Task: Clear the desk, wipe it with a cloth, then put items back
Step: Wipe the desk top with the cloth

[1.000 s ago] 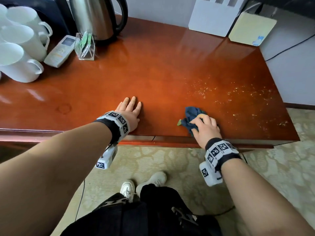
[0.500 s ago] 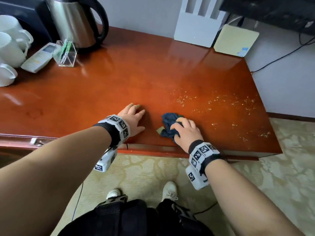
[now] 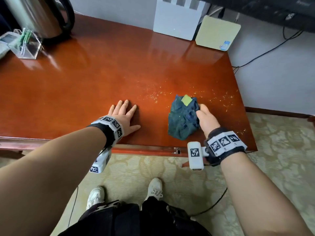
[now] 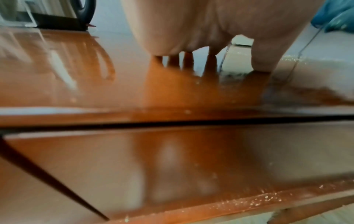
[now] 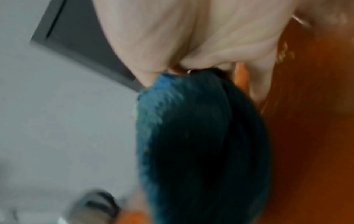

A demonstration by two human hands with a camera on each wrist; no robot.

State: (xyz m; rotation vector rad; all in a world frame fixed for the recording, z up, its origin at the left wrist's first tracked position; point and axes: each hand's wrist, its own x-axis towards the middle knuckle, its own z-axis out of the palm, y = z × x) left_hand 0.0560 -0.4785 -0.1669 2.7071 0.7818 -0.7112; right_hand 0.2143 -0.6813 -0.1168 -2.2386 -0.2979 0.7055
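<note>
A crumpled dark blue cloth (image 3: pixel 183 119) with a yellow-green tag lies on the glossy red-brown desk (image 3: pixel 85 86) near its front edge. My right hand (image 3: pixel 203 119) grips the cloth's right side, fingers curled into the fabric; the right wrist view shows the cloth (image 5: pixel 191 136) bunched under the palm (image 5: pixel 182 37). My left hand (image 3: pixel 125 114) lies flat on the desk to the left of the cloth, fingers spread. In the left wrist view the fingers (image 4: pixel 191 60) press straight on the wood. Yellowish crumbs (image 3: pixel 219 99) are scattered beyond and right of the cloth.
At the back left stand a steel kettle (image 3: pixel 35 16), a clear acrylic holder (image 3: pixel 27 45) and a white remote (image 3: pixel 4 41). A white stand (image 3: pixel 177 17) and a pale yellow box (image 3: pixel 217 32) sit at the back right. Cables (image 3: pixel 265 53) run down the wall.
My right hand has slid the cloth right and away from the front edge, toward the crumbs, and the cloth now shows more spread out. The left hand stays flat in place.
</note>
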